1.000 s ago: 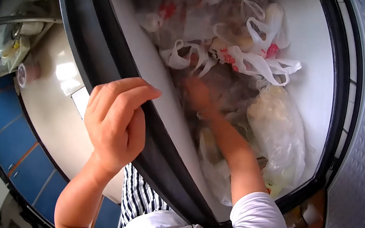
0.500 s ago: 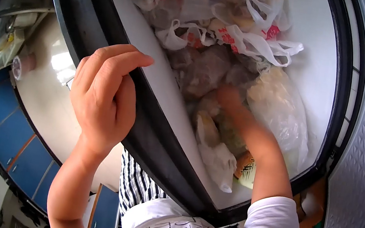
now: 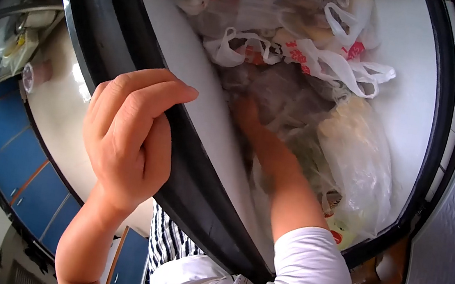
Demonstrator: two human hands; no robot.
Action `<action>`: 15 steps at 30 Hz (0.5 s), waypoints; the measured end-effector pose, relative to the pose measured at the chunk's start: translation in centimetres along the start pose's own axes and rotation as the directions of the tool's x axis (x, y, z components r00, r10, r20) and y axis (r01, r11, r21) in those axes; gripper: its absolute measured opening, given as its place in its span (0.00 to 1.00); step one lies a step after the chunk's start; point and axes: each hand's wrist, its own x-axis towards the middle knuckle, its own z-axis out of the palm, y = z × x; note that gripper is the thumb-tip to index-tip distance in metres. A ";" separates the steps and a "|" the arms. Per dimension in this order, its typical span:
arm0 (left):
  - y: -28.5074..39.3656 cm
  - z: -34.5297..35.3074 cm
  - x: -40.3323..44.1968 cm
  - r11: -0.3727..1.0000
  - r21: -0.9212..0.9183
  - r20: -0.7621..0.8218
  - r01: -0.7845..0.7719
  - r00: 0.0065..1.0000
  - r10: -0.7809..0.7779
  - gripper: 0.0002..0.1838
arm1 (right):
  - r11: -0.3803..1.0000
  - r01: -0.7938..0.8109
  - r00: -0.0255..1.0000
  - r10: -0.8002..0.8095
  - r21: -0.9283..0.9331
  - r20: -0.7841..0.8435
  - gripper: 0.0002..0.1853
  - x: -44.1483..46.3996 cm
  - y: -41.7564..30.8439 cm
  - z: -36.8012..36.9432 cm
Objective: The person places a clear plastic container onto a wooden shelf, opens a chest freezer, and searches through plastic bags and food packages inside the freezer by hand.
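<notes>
Left grip [image 3: 131, 139]: over the black rim [image 3: 204, 182] of the chest freezer [image 3: 412, 46], fingers bent and close together, palm hidden; whether it presses on the rim cannot be told.
Right grip [image 3: 248, 115]: down inside the freezer, near the side wall, blurred and partly lost among the bags; whether its fingers are spread or pinching something cannot be told.
Translucent bag [image 3: 293, 96]: just beside the right grip, in the middle of the pile, its contents dark and unclear.
White handled bag [image 3: 226, 53]: beyond the right grip, near the same wall, handles standing up.
Red-printed carrier bag [image 3: 313, 58]: next to it, handles reaching toward the far wall.
Clear bag of pale contents [image 3: 358, 155]: slumped to the right of the forearm [image 3: 287, 177].
White sleeve [image 3: 314, 272]: near the rim's lower corner.
</notes>
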 end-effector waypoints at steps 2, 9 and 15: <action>-0.1 0.1 -0.1 1.000 0.000 0.001 -0.002 1.000 0.002 0.17 | 0.993 -0.020 0.965 0.050 -0.118 0.258 0.14 -0.6 0.3 -1.1; 0.1 0.1 0.2 1.000 0.005 0.017 -0.020 1.000 0.020 0.17 | 0.973 0.196 0.971 -0.176 -0.122 0.160 0.10 -2.8 2.5 -2.7; 0.2 0.2 0.0 1.000 0.018 0.011 -0.012 1.000 0.012 0.17 | 0.960 0.192 0.977 -0.168 -0.202 0.132 0.10 -1.0 2.8 -0.2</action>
